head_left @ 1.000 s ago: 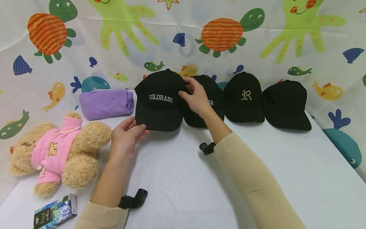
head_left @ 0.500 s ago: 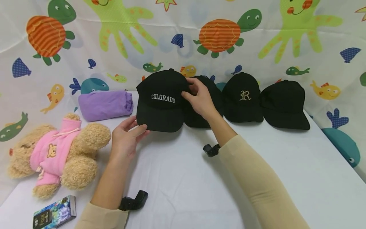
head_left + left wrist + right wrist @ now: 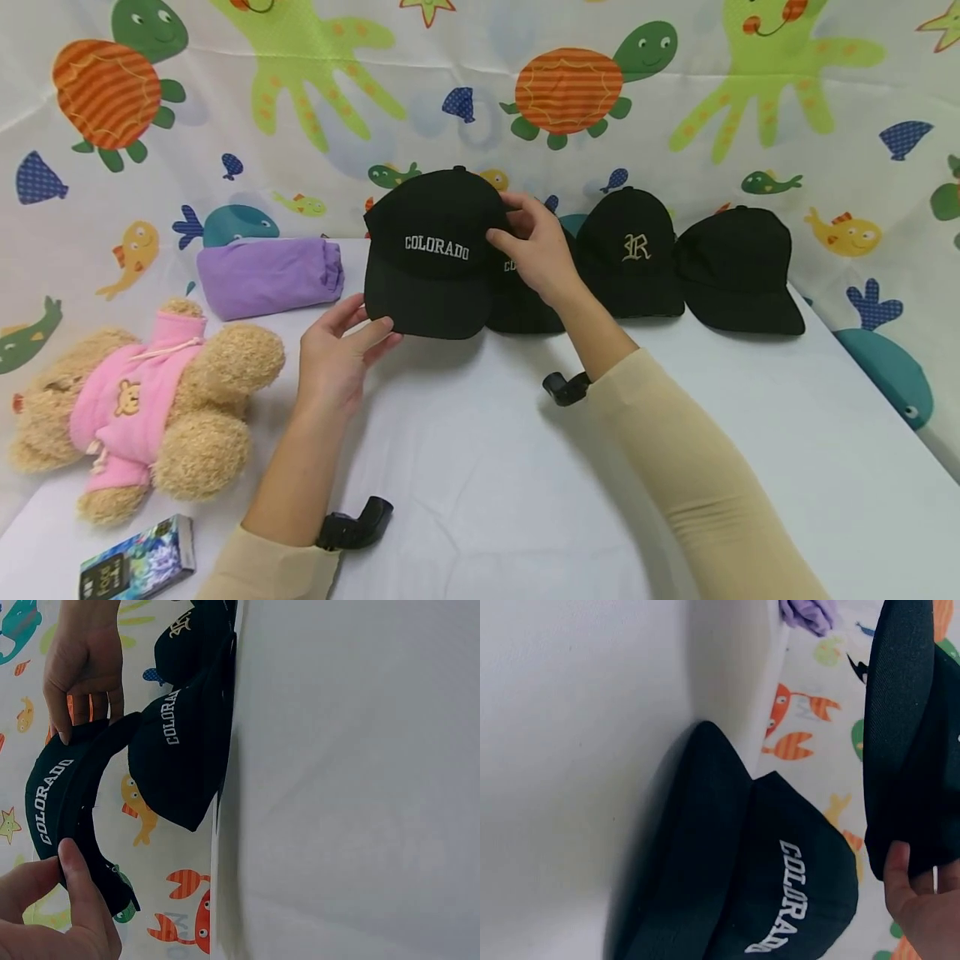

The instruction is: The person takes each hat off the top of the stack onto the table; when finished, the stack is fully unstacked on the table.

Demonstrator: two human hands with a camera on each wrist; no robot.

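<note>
Both hands hold a black baseball cap (image 3: 435, 292) with COLORADO across its front, raised off the table. My left hand (image 3: 337, 354) pinches the brim at its lower left corner, thumb in front. At the cap's right side, my right hand (image 3: 536, 246) grips the edge between thumb and fingers. Behind the held cap, and partly covered by it and the right hand, stands a second black COLORADO cap (image 3: 780, 870). The right wrist view shows the held cap (image 3: 907, 750) from its brim side, apart from the standing one.
Farther right stand a black cap with a gold R (image 3: 630, 258) and a plain black cap (image 3: 738, 271). On the left are a folded purple cloth (image 3: 266, 277), a teddy bear (image 3: 127, 408) in a pink hoodie and a small box (image 3: 138, 560). A patterned curtain (image 3: 450, 50) hangs behind the table.
The held cap has moved slightly right and up with both hands, covering more of the second COLORADO cap's left side. The camera view has shifted a little.
</note>
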